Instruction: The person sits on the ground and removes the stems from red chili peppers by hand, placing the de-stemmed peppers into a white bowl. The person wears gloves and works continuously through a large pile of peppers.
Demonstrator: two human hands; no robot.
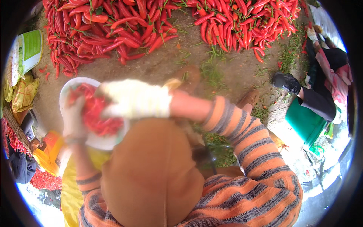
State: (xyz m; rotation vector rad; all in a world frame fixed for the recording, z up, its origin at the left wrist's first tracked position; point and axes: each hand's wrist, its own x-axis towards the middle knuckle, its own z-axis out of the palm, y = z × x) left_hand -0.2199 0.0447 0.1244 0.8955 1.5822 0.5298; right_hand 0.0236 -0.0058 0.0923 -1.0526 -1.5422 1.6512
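Observation:
In front of me on the left, a white basin [65, 90] holds a heap of red chili peppers [97, 115]. My left hand [74, 117], in a pale work glove, is over the basin's left side, beside the peppers. My right hand [127, 98], in a cream knit glove, reaches across from the right above the basin. Its fingers come down at the edge of the peppers. Both hands are blurred, and whether either has a pepper between its fingers is not visible. A brown cap [156, 173] covers the lower middle of the view.
Two large piles of red chilies, one at left [113, 31] and one at right [244, 22], lie ahead on the ground. Green stems [212, 71] litter the soil. A green bucket [305, 120] and another person's leg [317, 103] are at right; a yellow container [49, 151] stands left.

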